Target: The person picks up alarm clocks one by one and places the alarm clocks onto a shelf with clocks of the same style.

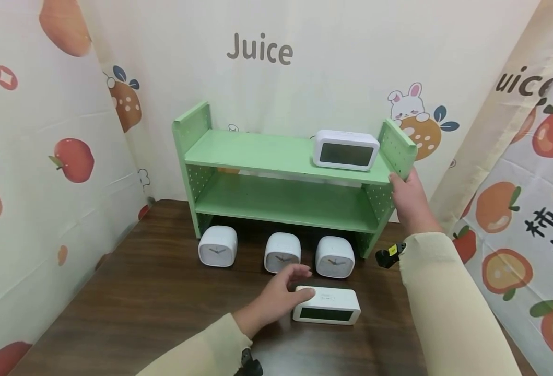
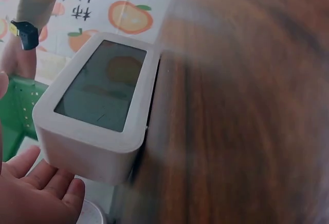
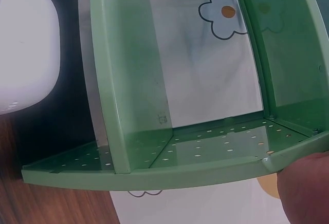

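Note:
A white digital clock (image 1: pixel 329 297) with a dark screen lies on the brown table in front of the shelf. My left hand (image 1: pixel 280 296) is at its left end, thumb over the top corner and fingers spread apart behind it. In the left wrist view the fingers (image 2: pixel 49 178) are loosely extended beside the clock's end (image 2: pixel 85 154). My right hand (image 1: pixel 412 201) grips the right side panel of a green two-tier shelf (image 1: pixel 253 149). The right wrist view shows part of that hand (image 3: pixel 307 188) at the panel's edge (image 3: pixel 226 175).
Another white digital clock (image 1: pixel 345 150) stands on the top tier, at the right. Three small white analog clocks, left (image 1: pixel 218 245), middle (image 1: pixel 282 252) and right (image 1: pixel 334 257), stand on the table (image 1: pixel 163 297) along the shelf's front. Fruit-print curtains (image 1: pixel 323 57) hang behind and at both sides.

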Demonstrator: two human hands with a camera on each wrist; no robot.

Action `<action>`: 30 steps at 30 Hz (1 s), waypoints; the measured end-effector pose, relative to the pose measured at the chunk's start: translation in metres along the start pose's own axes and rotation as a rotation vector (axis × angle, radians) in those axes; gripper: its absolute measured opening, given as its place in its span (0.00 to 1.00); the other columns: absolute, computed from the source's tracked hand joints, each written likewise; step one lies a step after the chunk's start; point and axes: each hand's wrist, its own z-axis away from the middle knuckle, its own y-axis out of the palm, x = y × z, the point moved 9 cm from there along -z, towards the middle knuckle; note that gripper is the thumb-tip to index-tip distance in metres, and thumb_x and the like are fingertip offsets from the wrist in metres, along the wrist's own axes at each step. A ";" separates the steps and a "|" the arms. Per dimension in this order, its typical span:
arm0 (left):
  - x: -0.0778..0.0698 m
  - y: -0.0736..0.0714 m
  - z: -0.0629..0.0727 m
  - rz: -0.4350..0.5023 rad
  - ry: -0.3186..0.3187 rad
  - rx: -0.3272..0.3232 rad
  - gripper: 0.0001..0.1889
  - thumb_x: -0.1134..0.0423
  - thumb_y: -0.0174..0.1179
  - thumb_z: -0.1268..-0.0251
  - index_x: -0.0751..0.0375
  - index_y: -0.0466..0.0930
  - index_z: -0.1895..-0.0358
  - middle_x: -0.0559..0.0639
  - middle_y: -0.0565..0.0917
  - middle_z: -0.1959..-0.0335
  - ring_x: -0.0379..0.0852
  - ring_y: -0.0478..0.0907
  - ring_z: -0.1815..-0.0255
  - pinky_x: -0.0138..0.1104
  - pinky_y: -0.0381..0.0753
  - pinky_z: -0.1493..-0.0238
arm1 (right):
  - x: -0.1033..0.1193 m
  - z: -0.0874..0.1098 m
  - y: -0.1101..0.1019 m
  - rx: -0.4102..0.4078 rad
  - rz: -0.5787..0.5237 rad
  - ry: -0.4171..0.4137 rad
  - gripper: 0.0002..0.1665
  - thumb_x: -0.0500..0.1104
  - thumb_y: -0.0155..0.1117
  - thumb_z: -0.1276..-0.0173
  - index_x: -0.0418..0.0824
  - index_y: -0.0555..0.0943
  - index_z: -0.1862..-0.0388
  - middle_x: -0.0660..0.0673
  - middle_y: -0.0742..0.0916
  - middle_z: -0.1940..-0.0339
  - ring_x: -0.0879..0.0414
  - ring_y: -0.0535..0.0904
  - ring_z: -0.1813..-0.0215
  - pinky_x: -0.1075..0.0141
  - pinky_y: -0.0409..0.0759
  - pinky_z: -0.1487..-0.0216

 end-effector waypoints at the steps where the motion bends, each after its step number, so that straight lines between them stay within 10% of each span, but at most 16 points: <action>1: 0.001 0.001 0.000 -0.002 -0.006 0.002 0.28 0.51 0.66 0.28 0.56 0.72 0.30 0.47 0.80 0.36 0.55 0.73 0.32 0.56 0.70 0.31 | 0.000 0.000 0.000 0.001 0.002 -0.001 0.33 0.50 0.36 0.14 0.54 0.46 0.14 0.43 0.63 0.20 0.50 0.58 0.23 0.44 0.52 0.21; 17: 0.023 0.026 0.009 0.157 -0.036 -0.073 0.30 0.62 0.76 0.41 0.56 0.70 0.38 0.51 0.76 0.44 0.47 0.76 0.49 0.38 0.77 0.49 | -0.004 -0.001 -0.001 0.006 0.007 0.011 0.34 0.52 0.36 0.14 0.55 0.45 0.14 0.43 0.63 0.20 0.49 0.58 0.22 0.43 0.51 0.21; 30: 0.028 0.032 0.003 0.100 -0.067 -0.140 0.28 0.58 0.80 0.45 0.53 0.73 0.46 0.47 0.79 0.51 0.45 0.76 0.52 0.39 0.76 0.51 | -0.003 -0.001 -0.001 0.006 0.015 -0.007 0.33 0.52 0.35 0.14 0.57 0.47 0.15 0.42 0.63 0.21 0.49 0.60 0.24 0.41 0.54 0.22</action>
